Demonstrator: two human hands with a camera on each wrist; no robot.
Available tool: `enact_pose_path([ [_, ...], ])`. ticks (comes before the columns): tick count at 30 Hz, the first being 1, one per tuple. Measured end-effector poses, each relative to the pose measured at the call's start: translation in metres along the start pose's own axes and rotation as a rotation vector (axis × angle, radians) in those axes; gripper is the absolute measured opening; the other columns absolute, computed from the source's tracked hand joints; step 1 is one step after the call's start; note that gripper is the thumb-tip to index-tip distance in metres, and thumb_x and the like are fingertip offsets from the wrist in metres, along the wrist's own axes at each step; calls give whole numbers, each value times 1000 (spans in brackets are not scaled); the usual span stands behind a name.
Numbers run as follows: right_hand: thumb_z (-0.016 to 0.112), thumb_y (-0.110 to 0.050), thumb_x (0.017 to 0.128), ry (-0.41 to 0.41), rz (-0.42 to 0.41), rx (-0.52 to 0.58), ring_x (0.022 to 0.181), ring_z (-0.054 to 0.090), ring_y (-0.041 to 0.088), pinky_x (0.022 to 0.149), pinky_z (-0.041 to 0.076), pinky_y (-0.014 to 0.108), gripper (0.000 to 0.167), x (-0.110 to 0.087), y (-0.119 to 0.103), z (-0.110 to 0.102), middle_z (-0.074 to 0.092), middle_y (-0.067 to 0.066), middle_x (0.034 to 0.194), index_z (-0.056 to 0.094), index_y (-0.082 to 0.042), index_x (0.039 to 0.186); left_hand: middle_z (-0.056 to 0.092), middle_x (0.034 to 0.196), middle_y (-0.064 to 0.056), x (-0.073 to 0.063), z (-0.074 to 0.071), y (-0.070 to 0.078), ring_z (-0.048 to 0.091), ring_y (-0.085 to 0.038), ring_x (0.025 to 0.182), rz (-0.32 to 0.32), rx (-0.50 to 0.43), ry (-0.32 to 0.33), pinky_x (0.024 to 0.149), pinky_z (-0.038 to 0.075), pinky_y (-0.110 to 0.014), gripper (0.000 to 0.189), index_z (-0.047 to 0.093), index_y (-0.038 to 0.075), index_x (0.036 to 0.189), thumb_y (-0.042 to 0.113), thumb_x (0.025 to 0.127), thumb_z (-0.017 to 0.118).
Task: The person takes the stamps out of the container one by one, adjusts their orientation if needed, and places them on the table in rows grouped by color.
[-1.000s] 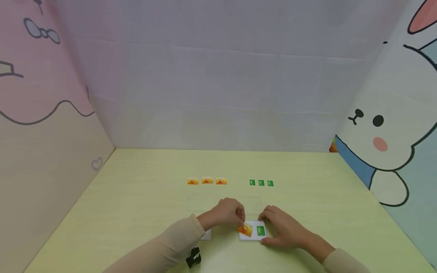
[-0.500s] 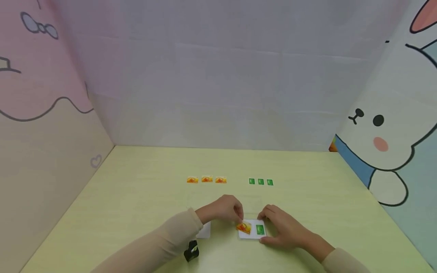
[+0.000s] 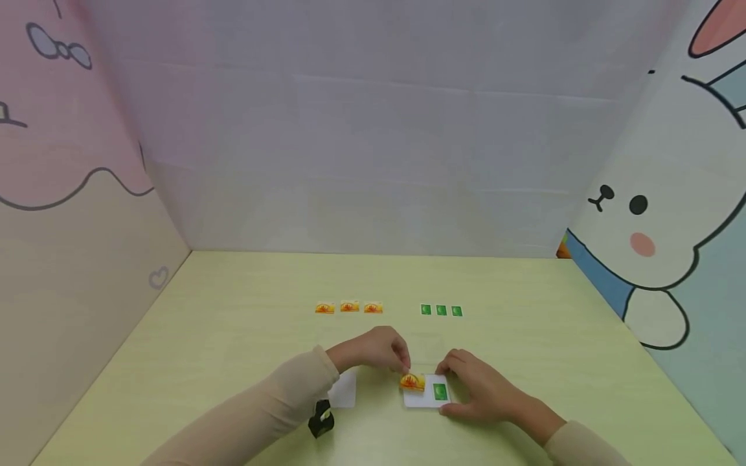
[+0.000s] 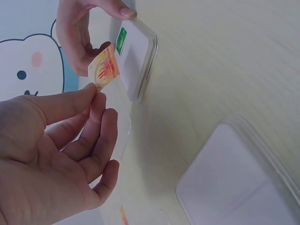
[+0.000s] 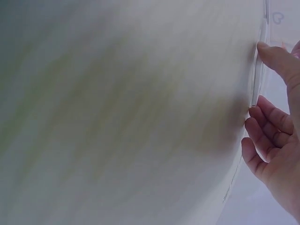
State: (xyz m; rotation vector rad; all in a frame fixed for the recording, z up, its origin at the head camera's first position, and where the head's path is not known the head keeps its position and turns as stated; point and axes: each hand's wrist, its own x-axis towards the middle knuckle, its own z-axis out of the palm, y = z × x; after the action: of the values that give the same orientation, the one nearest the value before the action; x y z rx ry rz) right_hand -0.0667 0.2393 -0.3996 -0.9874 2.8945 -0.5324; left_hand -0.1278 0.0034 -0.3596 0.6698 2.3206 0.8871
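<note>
Pinching the orange sticker (image 3: 412, 382) by its edge, presumably to keep its printed face clear, the left hand (image 3: 381, 348) holds it over the white box (image 3: 419, 401), while the right hand (image 3: 479, 388) grips the box's end, likely steadying it.

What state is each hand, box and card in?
Left hand: pinching one end of an orange card
Held orange card: tilted; contact with the box below unclear
Right hand: gripping the right box
Right box: flat
Its green card: flat, print up
Left box: flat
Three orange cards: flat, in a row
Three green cards: flat, in a row
</note>
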Motion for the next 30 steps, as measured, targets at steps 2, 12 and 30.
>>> enact_pose_path([
  [2, 73, -51, 78, -4, 5, -1, 98, 50, 5, 91, 49, 31, 50, 0, 0, 0, 56, -9, 106, 61, -14, 109, 58, 69, 5, 0, -2, 0, 47, -10, 66, -4, -18, -5, 60, 38, -21, 7, 70, 8, 77, 10, 83, 72],
  [12, 72, -54, 78, -22, 19, 2, 98, 49, 4, 91, 49, 31, 51, 1, 0, 1, 55, -11, 105, 60, -16, 109, 62, 70, 3, -1, -4, -6, 50, -11, 67, -50, -40, 9, 61, 39, -22, 6, 71, 7, 78, 10, 82, 72],
  [30, 73, -53, 77, -24, 31, 0, 98, 50, 4, 92, 49, 32, 51, 1, 0, 1, 56, -10, 106, 61, -15, 110, 65, 73, 2, -7, -16, -12, 55, -11, 69, -63, -68, -20, 64, 42, -25, 5, 71, 7, 81, 12, 82, 72],
])
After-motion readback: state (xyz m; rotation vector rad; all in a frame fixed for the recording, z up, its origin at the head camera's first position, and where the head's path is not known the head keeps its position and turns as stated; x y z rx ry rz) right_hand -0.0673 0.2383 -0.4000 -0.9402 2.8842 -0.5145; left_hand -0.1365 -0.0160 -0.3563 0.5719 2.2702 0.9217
